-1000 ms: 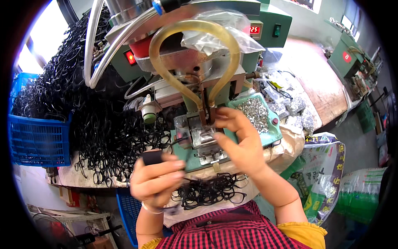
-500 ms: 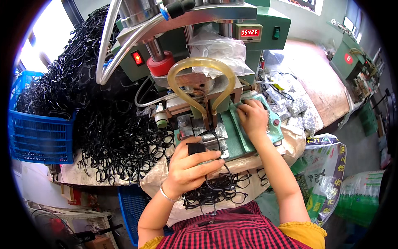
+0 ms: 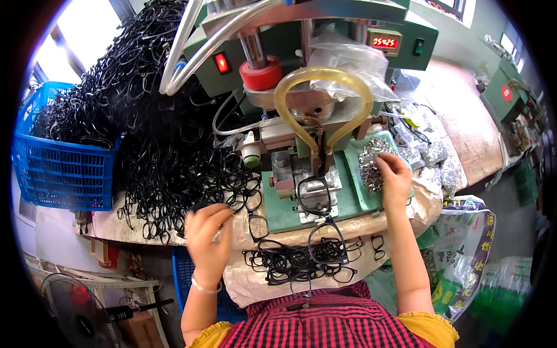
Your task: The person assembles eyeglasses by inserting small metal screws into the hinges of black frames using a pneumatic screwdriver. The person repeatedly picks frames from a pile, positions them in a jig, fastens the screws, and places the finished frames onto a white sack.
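Observation:
My right hand (image 3: 397, 181) is over a green tray (image 3: 368, 202) of small shiny metal pieces (image 3: 373, 165), thumb and fingertips pinched together; whatever lies between them is too small to make out. To the left, my left hand (image 3: 208, 240) hovers by the front edge of a heap of black glasses frames (image 3: 174, 191). Its fingers are loosely bent and apart, with a black patch near them and no frame visible in them. A black glasses frame (image 3: 300, 197) sits at the press fixture (image 3: 316, 200), below two copper-coloured tips. Another glasses frame (image 3: 328, 219) hangs just in front of it.
A green press (image 3: 400, 64) with a lit red display and a looped yellow hose (image 3: 322, 72) rises ahead. Several glasses frames (image 3: 301, 255) lie on brown paper by my apron. A blue basket (image 3: 64, 174) stands left, clear bags (image 3: 432, 153) right, a fan (image 3: 69, 310) lower left.
My left hand has moved away from the fixture to the left, leaving the glasses frame there. My right hand has drawn back slightly, uncovering the metal pieces. The whole view has shifted.

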`<state>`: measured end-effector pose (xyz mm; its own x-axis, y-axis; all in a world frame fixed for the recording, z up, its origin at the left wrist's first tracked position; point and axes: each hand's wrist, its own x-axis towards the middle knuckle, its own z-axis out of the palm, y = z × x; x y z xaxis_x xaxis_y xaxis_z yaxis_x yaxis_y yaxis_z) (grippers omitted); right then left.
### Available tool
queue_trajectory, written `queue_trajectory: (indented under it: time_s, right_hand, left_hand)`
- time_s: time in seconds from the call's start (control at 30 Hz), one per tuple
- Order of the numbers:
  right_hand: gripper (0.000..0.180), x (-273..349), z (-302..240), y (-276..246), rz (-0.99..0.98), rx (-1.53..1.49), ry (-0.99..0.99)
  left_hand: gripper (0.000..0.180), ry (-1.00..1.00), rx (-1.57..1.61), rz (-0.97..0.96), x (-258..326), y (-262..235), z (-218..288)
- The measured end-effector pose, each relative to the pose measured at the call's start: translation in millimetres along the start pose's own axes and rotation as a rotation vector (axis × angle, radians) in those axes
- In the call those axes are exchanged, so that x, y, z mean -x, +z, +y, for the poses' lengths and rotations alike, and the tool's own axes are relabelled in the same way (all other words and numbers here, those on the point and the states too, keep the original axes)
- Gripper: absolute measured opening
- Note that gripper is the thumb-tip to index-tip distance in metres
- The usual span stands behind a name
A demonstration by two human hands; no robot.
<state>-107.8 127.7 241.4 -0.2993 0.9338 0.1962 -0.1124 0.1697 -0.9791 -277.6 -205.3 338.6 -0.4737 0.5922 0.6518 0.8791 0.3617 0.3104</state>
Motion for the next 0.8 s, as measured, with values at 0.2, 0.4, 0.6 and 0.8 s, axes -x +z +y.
queue_trajectory:
  time_s: [0.2,0.4,0.6,0.8]
  right_hand:
    - [0.014,7,-20,30,-0.076,0.205,-0.182]
    - [0.012,38,-26,-46,0.012,0.508,-0.277]
    - [0.014,57,-67,-19,-0.178,0.292,-0.284]
    - [0.037,48,-90,69,-0.274,-0.019,-0.324]
  left_hand:
    - [0.012,-0.006,-0.153,-0.396,30,77,-40]
    - [0.013,-0.234,0.195,-0.014,30,53,-57]
    - [0.019,-0.354,0.606,0.247,9,36,-40]
    - [0.009,-0.552,0.888,0.26,4,79,-25]
